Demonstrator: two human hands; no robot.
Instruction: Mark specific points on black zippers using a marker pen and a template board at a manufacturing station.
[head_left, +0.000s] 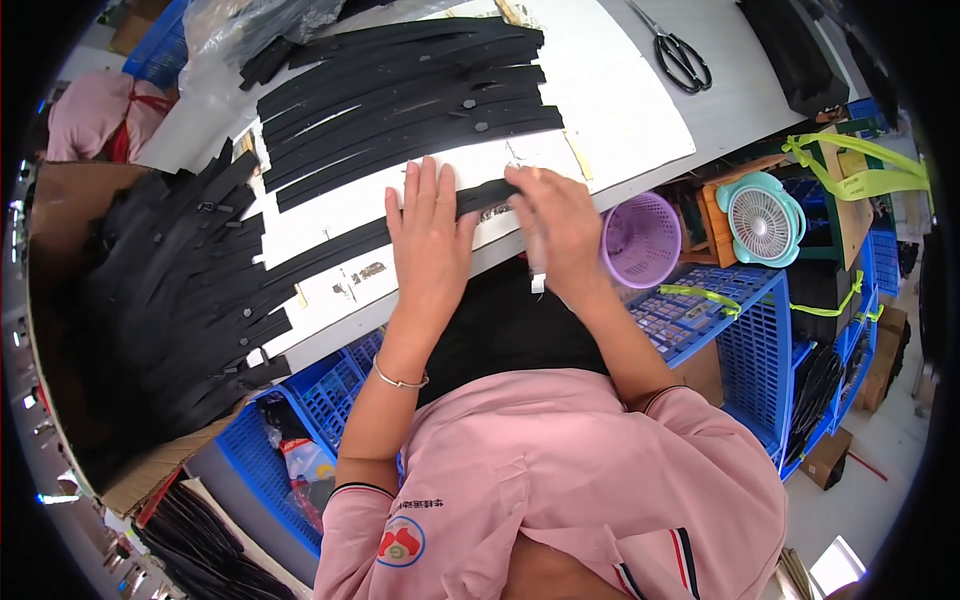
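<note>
A long black fabric strip lies across the near side of a white board. My left hand rests flat on this strip with its fingers stretched out. At the strip's right end, my right hand has its fingers curled and pressed together. A pale, slim thing with a white end sticks out below that hand, partly blurred, and its kind is unclear. Farther up the board, several black strips lie side by side, some bearing small grey pieces.
On the left, a cardboard box holds a heap of black strips. Black-handled scissors lie at the table's far right. A purple basket, a turquoise fan and blue crates stand to the right. Another person is at far left.
</note>
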